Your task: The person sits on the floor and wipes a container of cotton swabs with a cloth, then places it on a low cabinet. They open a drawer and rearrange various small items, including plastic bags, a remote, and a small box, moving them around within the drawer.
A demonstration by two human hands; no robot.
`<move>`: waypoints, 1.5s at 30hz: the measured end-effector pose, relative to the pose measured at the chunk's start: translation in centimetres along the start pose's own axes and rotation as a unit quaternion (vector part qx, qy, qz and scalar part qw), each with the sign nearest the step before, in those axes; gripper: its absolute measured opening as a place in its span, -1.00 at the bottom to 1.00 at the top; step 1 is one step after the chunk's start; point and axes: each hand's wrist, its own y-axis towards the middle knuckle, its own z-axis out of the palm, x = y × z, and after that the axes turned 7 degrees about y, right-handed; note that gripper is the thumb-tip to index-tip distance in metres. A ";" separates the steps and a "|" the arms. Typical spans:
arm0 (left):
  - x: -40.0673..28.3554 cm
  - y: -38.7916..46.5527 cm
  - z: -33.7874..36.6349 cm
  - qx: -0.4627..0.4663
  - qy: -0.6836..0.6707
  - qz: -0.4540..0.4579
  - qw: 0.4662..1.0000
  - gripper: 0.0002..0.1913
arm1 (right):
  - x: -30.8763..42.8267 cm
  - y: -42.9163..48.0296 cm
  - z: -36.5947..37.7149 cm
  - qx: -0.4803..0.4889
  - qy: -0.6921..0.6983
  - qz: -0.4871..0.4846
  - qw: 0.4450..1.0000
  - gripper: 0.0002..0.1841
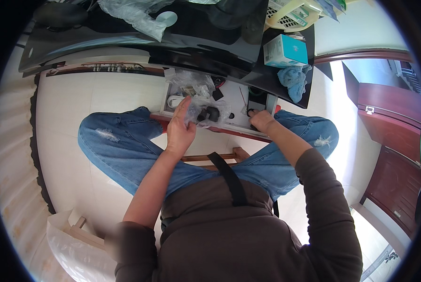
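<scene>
Before me is a pulled-out drawer (237, 92) with pale walls and a reddish front. My left hand (182, 130) is over its front left part, fingers straight and thumb apart, beside a clear plastic bag (225, 109) with dark objects (210, 113) in or under it. At the drawer's right side my right hand (262, 120) reaches in with curled fingers. Its fingertips are at a small black object (250, 112); whether they grip it is hidden. A flat black item (257, 100) lies just beyond. A white coiled cable or adapter (175, 101) sits at the left.
Above the drawer is a glossy black tabletop (203, 53), bearing crumpled plastic (132, 17), a teal-and-white box (285, 51), a blue cloth (293, 83) and a pale yellow basket (288, 16). My knees flank the drawer. A wooden stool rail (207, 157) shows below; dark red furniture (390, 123) stands right.
</scene>
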 end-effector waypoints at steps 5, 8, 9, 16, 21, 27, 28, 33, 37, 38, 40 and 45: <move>0.5 -0.1 0.2 -0.014 0.028 0.039 0.999 -0.30 | 1.1 -1.7 -7.2 -0.118 0.274 0.180 0.937 -0.66; -0.7 0.0 -0.1 0.013 0.010 0.014 1.000 -0.30 | 3.0 -1.8 -10.3 -0.057 0.620 0.205 0.755 -0.56; -0.7 0.0 -0.1 0.013 0.013 0.017 1.000 -0.29 | 4.6 -1.7 -11.8 -0.028 0.727 0.206 0.654 -0.53; -1.1 -0.2 -0.7 0.024 0.001 0.028 0.999 -0.29 | 10.4 2.6 -11.5 -0.185 0.782 0.190 0.564 -0.69; 0.0 0.1 -0.4 -0.009 0.013 0.020 1.000 -0.28 | 4.9 2.3 -5.2 -0.269 0.380 0.258 0.847 -0.70; 0.0 0.3 -0.4 -0.011 -0.001 0.006 1.000 -0.27 | 2.3 3.9 -0.8 -0.097 0.089 0.190 0.973 -0.71; 0.2 0.3 -0.4 -0.012 -0.003 0.008 1.000 -0.28 | 2.0 4.1 -0.4 -0.116 0.071 0.156 0.978 -0.73; 0.1 0.3 -0.4 -0.019 0.001 0.006 1.000 -0.29 | 1.1 4.1 -1.0 -0.137 0.063 0.010 0.989 -0.77; -0.1 0.3 -0.5 -0.008 -0.017 -0.014 1.000 -0.28 | 2.5 3.4 -4.1 -0.160 0.499 0.183 0.832 -0.77; -0.2 0.3 -0.6 -0.002 -0.024 -0.020 1.000 -0.27 | 2.3 3.6 -4.3 -0.159 0.626 0.201 0.737 -0.74; -0.6 0.4 -0.7 0.003 -0.023 -0.034 0.999 -0.27 | 1.8 3.0 -5.1 -0.128 0.799 0.190 0.555 -0.70; -0.2 0.2 -0.5 -0.006 0.004 -0.021 1.000 -0.26 | 1.9 0.7 -8.2 -0.028 0.924 0.066 0.376 -0.65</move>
